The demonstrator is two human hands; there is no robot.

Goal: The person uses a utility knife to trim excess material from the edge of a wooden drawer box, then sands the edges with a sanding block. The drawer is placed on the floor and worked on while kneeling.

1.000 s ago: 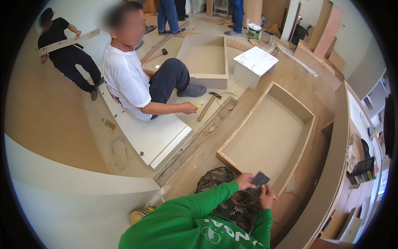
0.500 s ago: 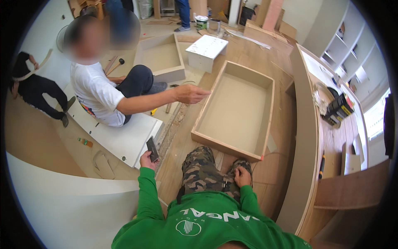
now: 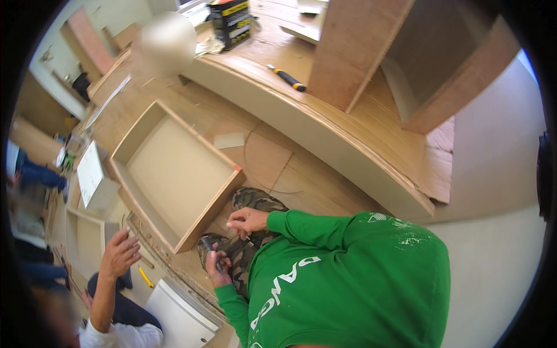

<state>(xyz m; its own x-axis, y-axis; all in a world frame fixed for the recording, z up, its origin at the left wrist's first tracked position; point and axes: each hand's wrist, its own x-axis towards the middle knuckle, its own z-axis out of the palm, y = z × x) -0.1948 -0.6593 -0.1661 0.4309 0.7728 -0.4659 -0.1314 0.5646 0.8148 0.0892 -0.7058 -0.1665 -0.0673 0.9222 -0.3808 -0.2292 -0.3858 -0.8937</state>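
My left hand (image 3: 219, 268) is closed around a dark, flat, rectangular thing (image 3: 207, 243), whose exact kind I cannot make out. It is held above my camouflage-clad thigh. Just beyond it, my right hand (image 3: 248, 222) hovers over my lap with its fingers bent together; whatever they may pinch is too small to name. In front of my knees lies a shallow wooden drawer-like box (image 3: 174, 168), open side up, with a pale bottom and a red mark at its near corner.
A co-worker's raised hand (image 3: 120, 253) is left of the box, above a yellow-handled tool (image 3: 146, 277). A white stool (image 3: 96, 177) and another shallow box (image 3: 87, 235) stand farther left. To the right, a long cabinet panel (image 3: 301, 124) carries a yellow-and-black-handled tool (image 3: 287, 78) and a black can (image 3: 230, 24).
My view has swung to the right and tilted. My left hand has brought the dark thing in over my lap, and my right hand has lifted off my thigh toward it. The co-worker's hand has risen.
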